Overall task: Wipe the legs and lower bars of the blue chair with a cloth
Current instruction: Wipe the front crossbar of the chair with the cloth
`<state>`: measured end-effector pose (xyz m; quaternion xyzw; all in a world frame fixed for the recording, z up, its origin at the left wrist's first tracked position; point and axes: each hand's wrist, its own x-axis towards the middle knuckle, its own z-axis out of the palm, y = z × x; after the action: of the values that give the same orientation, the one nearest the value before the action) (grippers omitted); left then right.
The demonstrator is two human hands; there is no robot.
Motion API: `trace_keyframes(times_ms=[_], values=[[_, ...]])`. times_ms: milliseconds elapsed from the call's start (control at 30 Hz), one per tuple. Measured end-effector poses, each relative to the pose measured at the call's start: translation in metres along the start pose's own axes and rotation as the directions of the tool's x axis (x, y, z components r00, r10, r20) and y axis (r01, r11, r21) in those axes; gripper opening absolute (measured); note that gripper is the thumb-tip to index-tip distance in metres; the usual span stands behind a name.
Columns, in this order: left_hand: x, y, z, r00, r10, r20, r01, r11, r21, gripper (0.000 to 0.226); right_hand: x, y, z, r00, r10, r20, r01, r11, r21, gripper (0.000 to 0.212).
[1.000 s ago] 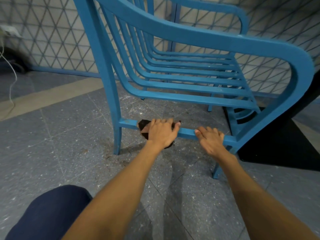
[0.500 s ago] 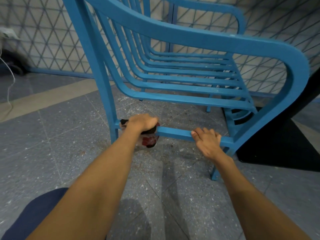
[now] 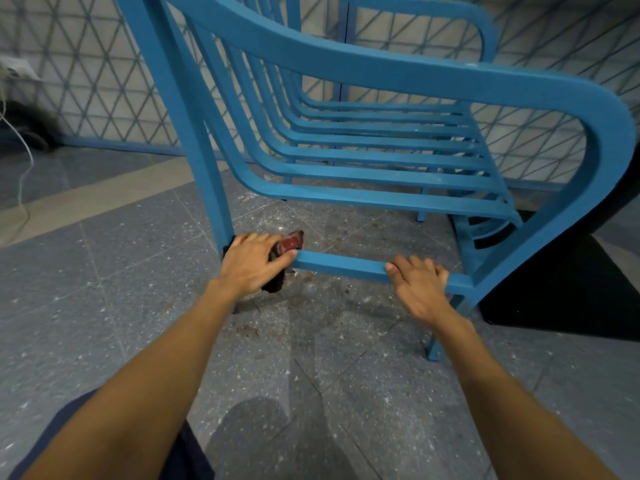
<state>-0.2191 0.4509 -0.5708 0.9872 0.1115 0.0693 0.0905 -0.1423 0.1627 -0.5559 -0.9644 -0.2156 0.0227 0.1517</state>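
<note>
Left hand (image 3: 254, 263) lies over the cloth (image 3: 289, 244) and grips it against the lower bar (image 3: 341, 263). The fingers are bent over the top of the bar and the thumb reaches rightward along its near face. The hand sits at the bar's left end, hard against the leg (image 3: 207, 188) where the two join.

The cloth is dark with a red patch. Most of it is under the palm. One bunched end shows just past the fingertips above the bar, and a dark flap hangs below the bar under the wrist side of the hand.

Right hand (image 3: 419, 284) holds the same bar near its right end, fingers curled over the top edge and thumb on the near face. A bare run of bar lies between the two hands, which are well apart.

The blue chair (image 3: 381, 74) stands upright on the grey speckled floor (image 3: 104, 289), seen from its side, with the slatted seat above the bar and the curved armrest nearest the camera. Brownish grit and stains (image 3: 304, 282) lie on the floor under and just behind the bar.

Background: a wall (image 3: 86, 81) with a diamond lattice pattern, a white cable (image 3: 24, 168) at far left, and a black slab (image 3: 571, 289) on the floor beside the chair's right leg. Navy fabric (image 3: 187, 455) shows at the bottom edge.
</note>
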Motion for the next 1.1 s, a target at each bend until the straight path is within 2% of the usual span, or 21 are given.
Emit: trace_keyframes(times_ms=[133, 167, 267, 367, 433, 533, 567, 633, 667, 733, 800, 933, 1100], values=[[0.011, 0.045, -0.001, 0.968, -0.248, -0.023, 0.247, 0.968, -0.052, 0.054, 0.0, -0.002, 0.001, 1.0, 0.019, -0.012, -0.019, 1.0, 0.01, 0.036], [0.009, 0.06, 0.004, 0.971, -0.234, -0.036, 0.231, 0.969, -0.082, 0.054, 0.0, -0.002, 0.002, 1.0, 0.019, -0.017, -0.019, 1.0, 0.011, 0.036], [-0.008, 0.085, 0.022, 0.991, -0.002, -0.137, -0.019, 0.989, -0.148, 0.054, -0.001, -0.001, 0.0, 1.0, 0.01, -0.017, -0.01, 1.0, 0.016, 0.035], [-0.019, 0.061, 0.026, 0.969, 0.171, -0.178, -0.2, 0.967, -0.156, 0.057, -0.002, 0.001, -0.001, 1.0, -0.001, -0.005, 0.001, 1.0, 0.026, 0.034], [-0.018, 0.028, 0.022, 0.969, 0.151, -0.198, -0.178, 0.975, -0.13, 0.059, -0.001, 0.002, -0.001, 1.0, -0.005, -0.019, 0.006, 1.0, 0.026, 0.037], [-0.012, -0.008, 0.008, 0.983, 0.027, -0.181, -0.042, 0.996, -0.08, 0.058, -0.001, 0.001, 0.001, 0.999, -0.001, -0.034, 0.002, 1.0, 0.027, 0.039], [-0.006, -0.007, 0.003, 0.99, -0.016, -0.138, 0.009, 0.999, -0.053, 0.055, 0.0, 0.0, 0.002, 0.999, 0.004, -0.033, -0.003, 1.0, 0.029, 0.037], [0.013, 0.009, -0.015, 0.985, -0.167, 0.046, 0.169, 0.985, -0.035, 0.054, 0.001, -0.003, 0.002, 1.0, 0.02, -0.02, -0.02, 0.999, 0.025, 0.036], [0.024, 0.02, -0.023, 0.952, -0.249, 0.18, 0.258, 0.966, -0.032, 0.055, 0.002, -0.004, 0.001, 1.0, 0.027, -0.012, -0.027, 0.999, 0.022, 0.036], [0.039, 0.042, -0.039, 0.826, -0.352, 0.44, 0.416, 0.907, -0.057, 0.053, 0.003, -0.007, 0.001, 0.999, 0.041, -0.001, -0.041, 0.999, 0.021, 0.035], [0.047, 0.056, -0.045, 0.747, -0.346, 0.568, 0.471, 0.878, -0.085, 0.051, 0.003, -0.007, 0.001, 0.999, 0.053, -0.002, -0.053, 0.998, 0.017, 0.034], [0.051, 0.055, -0.039, 0.705, -0.325, 0.631, 0.518, 0.843, -0.144, 0.057, 0.004, -0.005, 0.002, 0.999, 0.047, -0.019, -0.047, 0.999, 0.001, 0.033], [0.046, 0.037, -0.043, 0.791, -0.279, 0.544, 0.421, 0.894, -0.154, 0.057, 0.003, -0.004, 0.002, 0.999, 0.043, -0.015, -0.043, 0.999, 0.015, 0.032]])
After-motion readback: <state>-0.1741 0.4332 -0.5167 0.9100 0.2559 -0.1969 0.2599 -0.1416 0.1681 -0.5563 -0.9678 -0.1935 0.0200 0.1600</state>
